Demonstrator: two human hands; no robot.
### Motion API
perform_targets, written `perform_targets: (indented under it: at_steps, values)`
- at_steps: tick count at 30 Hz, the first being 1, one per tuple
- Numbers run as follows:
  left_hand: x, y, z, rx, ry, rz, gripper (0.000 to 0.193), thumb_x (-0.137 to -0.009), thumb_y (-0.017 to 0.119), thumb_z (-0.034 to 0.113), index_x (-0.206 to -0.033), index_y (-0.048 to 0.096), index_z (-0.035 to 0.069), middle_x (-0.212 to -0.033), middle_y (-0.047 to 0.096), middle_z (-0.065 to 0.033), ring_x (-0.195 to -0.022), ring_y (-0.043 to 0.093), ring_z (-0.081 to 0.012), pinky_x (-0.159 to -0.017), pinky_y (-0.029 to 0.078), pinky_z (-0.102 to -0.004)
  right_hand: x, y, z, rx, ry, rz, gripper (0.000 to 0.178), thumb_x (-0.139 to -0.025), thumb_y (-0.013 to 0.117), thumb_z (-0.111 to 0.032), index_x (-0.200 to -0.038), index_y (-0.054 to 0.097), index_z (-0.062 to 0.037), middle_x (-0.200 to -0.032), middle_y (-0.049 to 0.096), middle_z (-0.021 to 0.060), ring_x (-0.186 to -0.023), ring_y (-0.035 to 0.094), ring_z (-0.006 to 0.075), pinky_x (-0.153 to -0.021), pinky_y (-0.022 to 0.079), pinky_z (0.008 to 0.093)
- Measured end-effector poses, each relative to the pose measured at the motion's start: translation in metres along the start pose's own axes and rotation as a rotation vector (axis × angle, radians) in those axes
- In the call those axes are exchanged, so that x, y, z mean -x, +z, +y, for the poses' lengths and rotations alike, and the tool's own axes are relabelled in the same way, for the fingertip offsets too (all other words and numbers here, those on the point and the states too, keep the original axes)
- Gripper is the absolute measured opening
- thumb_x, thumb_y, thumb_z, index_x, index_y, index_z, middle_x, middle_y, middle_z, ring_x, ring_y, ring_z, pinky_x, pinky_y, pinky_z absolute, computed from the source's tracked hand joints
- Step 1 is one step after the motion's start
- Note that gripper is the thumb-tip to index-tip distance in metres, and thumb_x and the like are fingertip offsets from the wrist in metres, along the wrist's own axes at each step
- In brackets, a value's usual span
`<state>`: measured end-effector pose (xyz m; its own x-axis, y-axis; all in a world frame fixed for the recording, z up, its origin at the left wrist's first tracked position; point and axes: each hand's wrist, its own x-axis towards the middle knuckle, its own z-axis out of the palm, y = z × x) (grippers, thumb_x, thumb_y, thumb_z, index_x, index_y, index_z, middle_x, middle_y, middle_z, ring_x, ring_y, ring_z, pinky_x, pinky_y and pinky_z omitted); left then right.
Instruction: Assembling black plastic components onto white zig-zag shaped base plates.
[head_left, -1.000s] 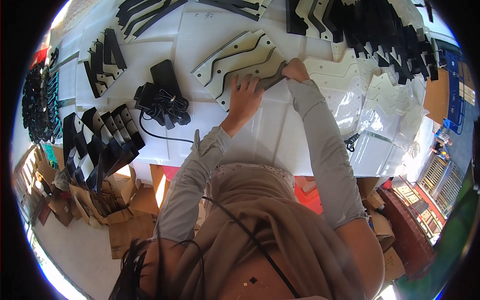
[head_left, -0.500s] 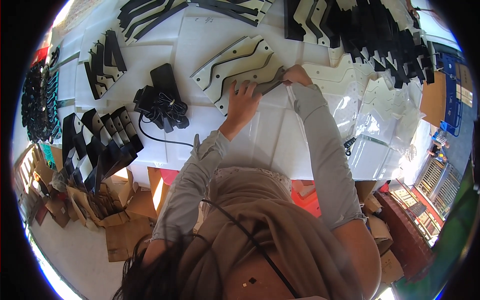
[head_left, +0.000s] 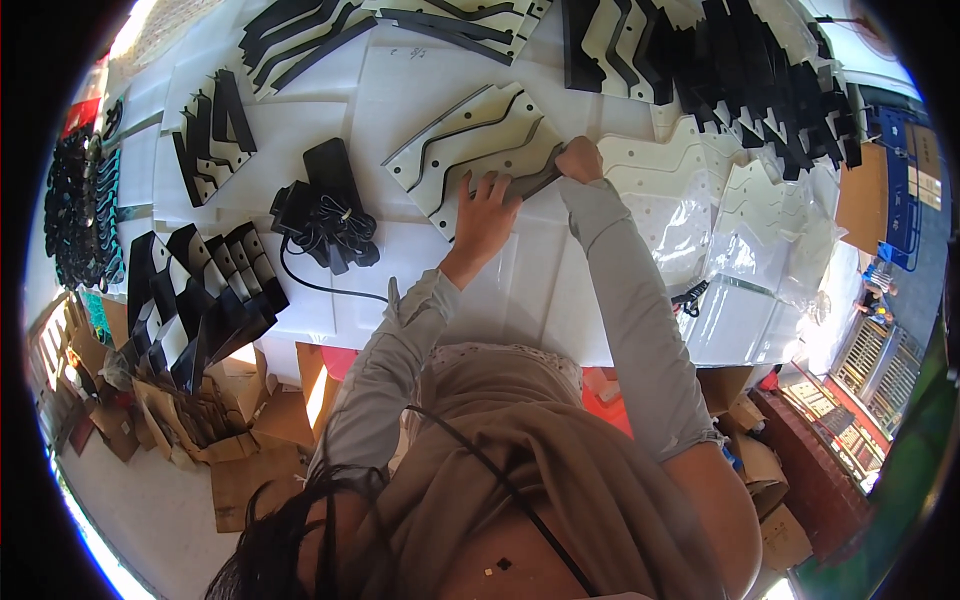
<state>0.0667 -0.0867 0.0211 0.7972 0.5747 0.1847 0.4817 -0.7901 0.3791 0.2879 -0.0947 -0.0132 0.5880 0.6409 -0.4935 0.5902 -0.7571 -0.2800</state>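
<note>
A cream-white panel (head_left: 470, 150) with small round holes and wavy dark strips set along it lies on the white-covered table in front of me. My left hand (head_left: 485, 220) rests on its near edge, fingers spread over a dark strip (head_left: 535, 180) there. At the right end of that strip my right hand (head_left: 580, 160) is closed in a fist, gripping the strip's end by the panel's corner; its fingertips are hidden. A black power adapter with a bundled cable (head_left: 340, 215) sits left of the panel.
Clear-wrapped cream panels (head_left: 655, 180) lie to the right, below a stack of black strips (head_left: 770, 90). More panels with dark strips (head_left: 300, 40) are at the far side. Black-and-white angled pieces (head_left: 200, 290) stand at the left edge, above cardboard boxes (head_left: 250, 450).
My right hand and forearm have shifted slightly left, toward the panel's corner. My left hand stays on the near edge. The whole view has moved a little.
</note>
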Motion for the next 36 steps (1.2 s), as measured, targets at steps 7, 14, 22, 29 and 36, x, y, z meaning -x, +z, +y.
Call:
perform_targets:
  at_steps: [7,14,22,29,36]
  values:
    - [0.001,-0.003,0.002,0.009,-0.003,0.012,0.008,-0.074,0.066,0.016,-0.082,0.066,0.013,-0.111,0.055,-0.0069,-0.115,0.049,-0.0272,-0.101,0.032,-0.0579,-0.006,0.006,0.015,-0.088,0.005,0.028,0.024,-0.069,0.063,-0.018,-0.083,0.067,0.0021,-0.090,0.066,0.0264,-0.091,0.064,0.0428,-0.079,0.053,0.0451]
    - [0.004,0.001,0.000,-0.025,-0.013,0.005,0.010,-0.074,0.069,0.017,-0.083,0.065,0.015,-0.113,0.055,-0.0048,-0.115,0.049,-0.0264,-0.100,0.031,-0.0594,-0.002,-0.010,-0.008,-0.048,0.112,-0.013,0.025,-0.064,0.066,-0.018,-0.078,0.068,0.0032,-0.095,0.066,0.0260,-0.092,0.064,0.0412,-0.078,0.053,0.0438]
    - [0.001,0.003,-0.003,-0.032,0.012,0.005,0.009,-0.074,0.069,0.016,-0.081,0.064,0.014,-0.112,0.056,-0.0051,-0.114,0.051,-0.0265,-0.100,0.031,-0.0594,-0.004,-0.025,-0.007,-0.012,0.115,-0.327,0.030,-0.063,0.064,-0.012,-0.086,0.068,0.0069,-0.095,0.064,0.0305,-0.095,0.064,0.0423,-0.082,0.051,0.0448]
    - [0.002,0.001,-0.001,-0.023,0.008,-0.001,0.008,-0.075,0.069,0.016,-0.081,0.064,0.014,-0.112,0.056,-0.0050,-0.114,0.051,-0.0264,-0.101,0.031,-0.0586,-0.012,-0.013,0.003,0.140,-0.051,-0.178,0.028,-0.066,0.066,-0.017,-0.088,0.069,-0.0001,-0.097,0.067,0.0240,-0.095,0.065,0.0394,-0.080,0.053,0.0439]
    - [0.005,0.000,-0.004,-0.010,-0.003,-0.018,0.008,-0.077,0.069,0.018,-0.082,0.064,0.014,-0.112,0.056,-0.0055,-0.112,0.051,-0.0264,-0.101,0.031,-0.0579,-0.008,-0.023,0.020,-0.490,0.037,-0.489,0.032,-0.060,0.078,-0.022,-0.073,0.069,0.0064,-0.074,0.067,0.0230,-0.068,0.067,0.0351,-0.068,0.055,0.0391]
